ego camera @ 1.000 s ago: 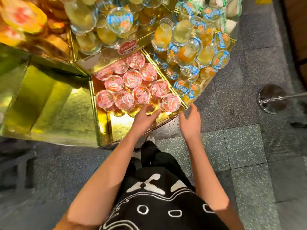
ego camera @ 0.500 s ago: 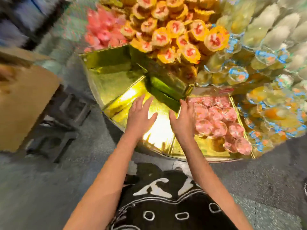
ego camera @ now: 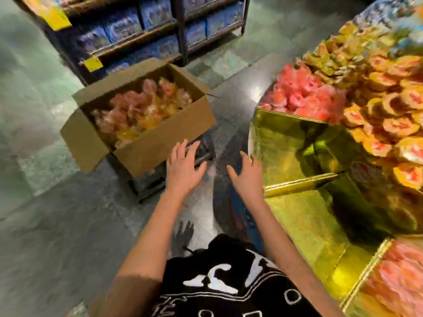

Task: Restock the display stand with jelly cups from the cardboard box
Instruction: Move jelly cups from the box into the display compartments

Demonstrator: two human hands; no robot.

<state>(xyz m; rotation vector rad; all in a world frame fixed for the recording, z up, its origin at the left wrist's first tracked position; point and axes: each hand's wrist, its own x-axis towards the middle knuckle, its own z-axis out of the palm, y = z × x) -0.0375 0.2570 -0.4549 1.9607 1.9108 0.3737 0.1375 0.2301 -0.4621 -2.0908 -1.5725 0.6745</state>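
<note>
An open cardboard box (ego camera: 164, 143) sits on a dark crate at the left, filled with pink and yellow jelly cups (ego camera: 142, 106). The golden display stand (ego camera: 297, 207) fills the right side, with a bare gold compartment in front and piles of pink cups (ego camera: 304, 99) and orange cups (ego camera: 389, 124) behind. My left hand (ego camera: 183, 168) hovers with spread fingers just in front of the box's near corner, holding nothing. My right hand (ego camera: 246, 175) is spread beside the stand's edge, also holding nothing. The frame is blurred.
A dark crate (ego camera: 160, 177) props up the box. Dark shelves (ego camera: 146, 35) with blue packages and yellow tags stand at the back. More pink cups (ego camera: 400, 282) lie in the stand's near right compartment. Grey stone floor (ego camera: 57, 225) spreads to the left.
My view has swung left from the stand to the cardboard box. Both hands left the gold compartment and moved toward the box, still holding nothing.
</note>
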